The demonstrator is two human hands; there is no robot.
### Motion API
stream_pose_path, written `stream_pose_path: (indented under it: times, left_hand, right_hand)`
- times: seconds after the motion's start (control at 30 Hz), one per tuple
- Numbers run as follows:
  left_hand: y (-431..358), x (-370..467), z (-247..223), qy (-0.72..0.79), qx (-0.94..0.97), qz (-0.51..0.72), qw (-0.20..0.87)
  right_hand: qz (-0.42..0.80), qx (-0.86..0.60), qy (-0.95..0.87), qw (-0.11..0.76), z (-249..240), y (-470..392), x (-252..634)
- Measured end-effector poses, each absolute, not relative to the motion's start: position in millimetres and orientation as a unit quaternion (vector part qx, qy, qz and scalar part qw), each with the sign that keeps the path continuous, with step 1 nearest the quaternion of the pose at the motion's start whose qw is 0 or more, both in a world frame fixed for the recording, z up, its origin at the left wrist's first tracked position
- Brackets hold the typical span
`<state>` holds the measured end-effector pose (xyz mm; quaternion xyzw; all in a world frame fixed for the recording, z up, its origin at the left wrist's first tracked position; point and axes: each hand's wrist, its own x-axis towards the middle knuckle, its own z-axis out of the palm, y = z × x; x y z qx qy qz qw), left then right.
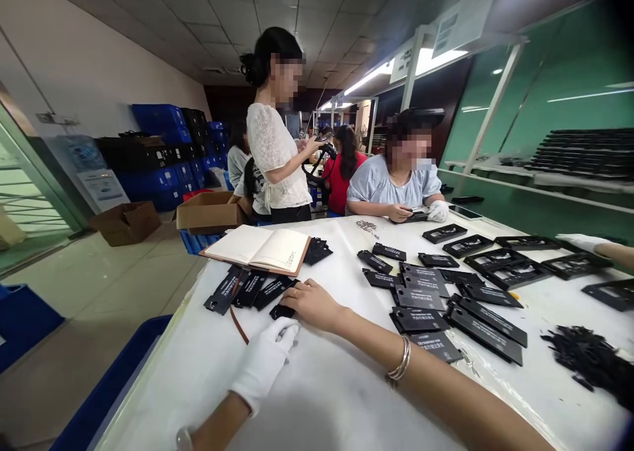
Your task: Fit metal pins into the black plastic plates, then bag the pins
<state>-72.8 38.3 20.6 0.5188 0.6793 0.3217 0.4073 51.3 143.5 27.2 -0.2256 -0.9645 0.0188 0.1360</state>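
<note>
One black case (280, 312) under the right hand (312, 304), with many pieces left unjoined

The black case lies at the right hand's fingertips, just beyond the gloved left hand (265, 362). The bare right hand is half closed, its fingers bent down onto the case; whether it grips or merely presses, I cannot tell. The left hand is loosely curled, and its palm side is hidden, so I cannot tell if it has hold of anything.

Immediately left of the right hand, printed cases (267, 290) lie fanned out, with an open notebook (262, 245) just beyond them. To its right, a larger group of printed panels (421, 297) lies face up on the bench (341, 398).

The work looks partly done: printed faces are many, yet open-faced frames (468, 245) farther right of the right hand seem unfinished. A heap of black strips (587, 353) and some small metal parts (366, 226) look unused. Which group is complete cannot be told.
</note>
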Motion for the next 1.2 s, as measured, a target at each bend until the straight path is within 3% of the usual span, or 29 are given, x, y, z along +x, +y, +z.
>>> stream_pose_path:
  times: [0.13, 0.37, 0.57, 0.63, 0.9, 1.03, 1.2]
  left_hand:
    - [40.4, -74.8, 15.1, 0.682, 0.514, 0.332, 0.401]
    - [38.8, -76.2, 13.0, 0.672, 0.518, 0.372, 0.378]
    - [33.2, -72.7, 18.9, 0.649, 0.53, 0.398, 0.373]
    - [32.0, -72.2, 20.3, 0.641, 0.53, 0.406, 0.378]
    - [19.0, -55.8, 40.7, 0.487, 0.629, 0.418, 0.438]
    - [18.6, -50.5, 31.4, 0.444, 0.656, 0.392, 0.468]
    - [23.9, -55.5, 12.9, 0.466, 0.708, 0.358, 0.392]
  right_hand:
    - [0.057, -0.256, -0.947, 0.185, 31.6, 141.5, 61.1]
    - [0.202, -0.347, -0.848, 0.345, 59.0, 119.2, 95.5]
    - [0.538, -0.311, -0.663, 0.418, 87.1, 96.1, 122.3]
    - [0.589, -0.315, -0.616, 0.418, 91.6, 90.4, 124.9]
    - [0.578, -0.323, -0.673, 0.331, 58.7, 53.1, 114.7]
    - [0.488, -0.321, -0.738, 0.338, 46.8, 41.5, 112.6]
    - [0.32, -0.358, -0.836, 0.268, 52.3, 47.2, 121.8]
